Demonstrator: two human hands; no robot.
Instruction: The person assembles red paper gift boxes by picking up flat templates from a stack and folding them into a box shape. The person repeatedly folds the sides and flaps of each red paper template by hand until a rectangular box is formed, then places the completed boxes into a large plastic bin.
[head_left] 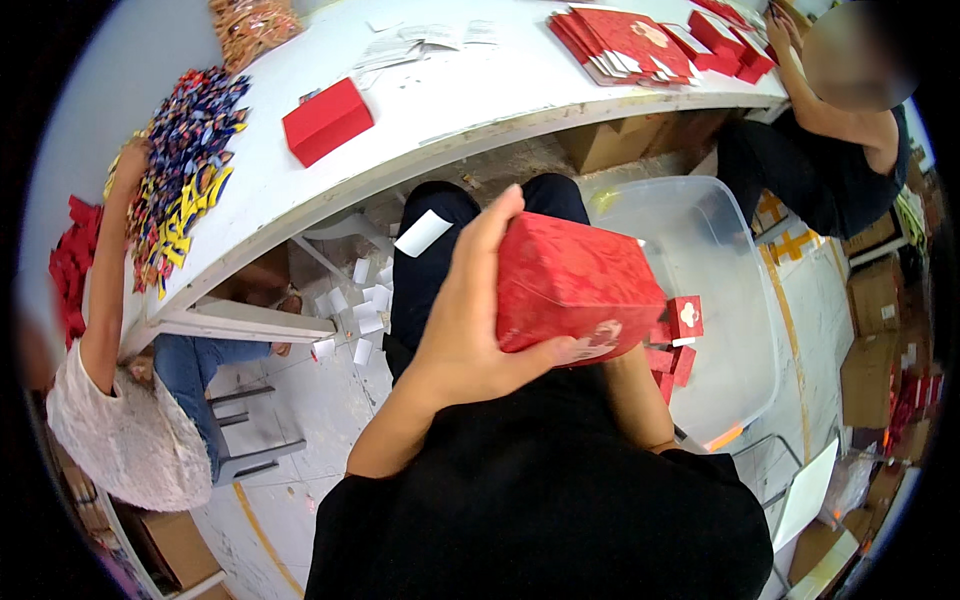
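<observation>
My left hand (468, 340) is closed around the side of a red carton box (585, 275) held up over my lap. Its thumb presses along the lower front face, near a pale flower print, and its fingers reach up the left side. The box is tilted, with patterned faces turned toward me. From the lower right my right forearm (638, 395) runs up behind the box, which hides that hand's fingers. A white paper slip (423, 233) lies on my dark trouser leg. Beside my right arm, several small red boxes (686, 317) sit in a clear plastic tub (745, 300).
On the curved white table (440, 100) are a red box (328, 121), paper slips (430, 38), flat red bags (625, 45) and a heap of wrapped sweets (190, 150). A person (130, 420) sits left, another (850, 140) right. Paper pieces (370, 310) litter the floor.
</observation>
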